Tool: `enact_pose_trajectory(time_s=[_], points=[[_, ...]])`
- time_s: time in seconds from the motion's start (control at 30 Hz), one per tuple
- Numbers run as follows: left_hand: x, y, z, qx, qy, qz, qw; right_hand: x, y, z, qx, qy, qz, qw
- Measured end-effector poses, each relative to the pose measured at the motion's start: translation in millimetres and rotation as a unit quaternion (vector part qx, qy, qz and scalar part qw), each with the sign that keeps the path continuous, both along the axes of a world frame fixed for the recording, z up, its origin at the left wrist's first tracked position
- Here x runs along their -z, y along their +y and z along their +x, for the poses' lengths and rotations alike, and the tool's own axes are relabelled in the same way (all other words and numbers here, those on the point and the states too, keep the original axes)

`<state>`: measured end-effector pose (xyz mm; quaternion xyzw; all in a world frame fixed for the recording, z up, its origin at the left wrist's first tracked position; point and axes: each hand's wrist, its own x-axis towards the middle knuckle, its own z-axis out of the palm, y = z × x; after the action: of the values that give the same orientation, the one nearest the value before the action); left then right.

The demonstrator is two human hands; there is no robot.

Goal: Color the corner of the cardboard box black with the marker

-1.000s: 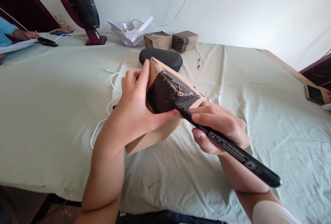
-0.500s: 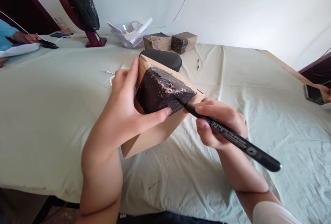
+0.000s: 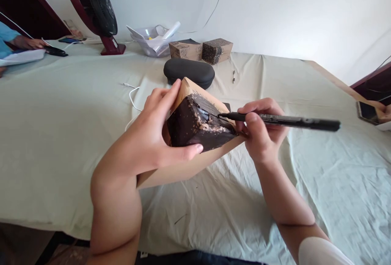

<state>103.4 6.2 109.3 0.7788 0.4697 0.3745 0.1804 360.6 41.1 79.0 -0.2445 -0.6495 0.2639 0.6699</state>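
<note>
A brown cardboard box (image 3: 186, 171) is tilted above the cloth, one corner turned up toward me. That corner is largely coloured black, with bare brown flecks along its creased edges. My left hand (image 3: 155, 134) grips the box from the left, thumb along the near face and fingers over the far edge. In my right hand (image 3: 262, 130) is a black marker pen (image 3: 293, 122), held almost level. Its tip touches the blackened upper face near the edge. The marker's cap does not show clearly.
Behind the box lies a black hard case (image 3: 189, 71). Farther back stand two patterned cardboard boxes (image 3: 185, 51), a clear plastic basin (image 3: 149, 45) and a fan (image 3: 111, 45). A white cable (image 3: 133, 96) lies left. People's hands show at both sides, one near a phone (image 3: 367, 111).
The box has shifted slightly down and right and turned a little. My right hand has swung the marker from a downward slant to nearly level, its tip moving onto the upper face.
</note>
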Motion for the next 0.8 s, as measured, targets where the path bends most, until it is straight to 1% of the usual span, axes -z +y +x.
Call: enact_pose_trajectory(time_s=[0.1, 0.2, 0.3, 0.37, 0.43, 0.53, 0.63, 0.73, 0.8], points=[[1.1, 2.5, -2.8, -0.011, 0.000, 0.000, 1.000, -2.2, 0.0, -1.0, -0.035, 0.053, -0.042, 0.997], [1.4, 4.2, -7.1, -0.018, -0.011, 0.002, 1.000, -7.2, 1.3, 1.5, -0.080, 0.065, -0.073, 0.992], [1.5, 5.9, -12.1, -0.008, -0.025, 0.003, 1.000, -11.4, 5.7, 5.4, -0.132, 0.054, -0.073, 0.987], [2.2, 8.5, -16.4, -0.014, -0.029, 0.005, 0.999, -12.1, 9.0, 7.2, -0.137, 0.053, -0.056, 0.988], [3.8, 13.2, -21.8, -0.029, -0.032, 0.003, 0.999, -11.1, 11.8, 7.7, -0.108, 0.062, -0.032, 0.992], [8.0, 23.2, -30.5, -0.049, -0.050, -0.007, 0.998, -7.4, 16.0, 7.0, -0.040, 0.089, 0.001, 0.995], [13.9, 35.2, -36.0, -0.078, -0.070, 0.003, 0.995, -0.7, 24.1, 7.6, 0.006, 0.089, -0.001, 0.996], [21.3, 48.0, -35.5, -0.108, -0.084, 0.038, 0.990, 15.5, 40.4, 10.0, 0.047, 0.045, -0.020, 0.998], [26.6, 56.4, -33.2, -0.119, -0.100, 0.054, 0.986, 35.3, 54.9, 10.4, 0.086, -0.018, -0.028, 0.996]])
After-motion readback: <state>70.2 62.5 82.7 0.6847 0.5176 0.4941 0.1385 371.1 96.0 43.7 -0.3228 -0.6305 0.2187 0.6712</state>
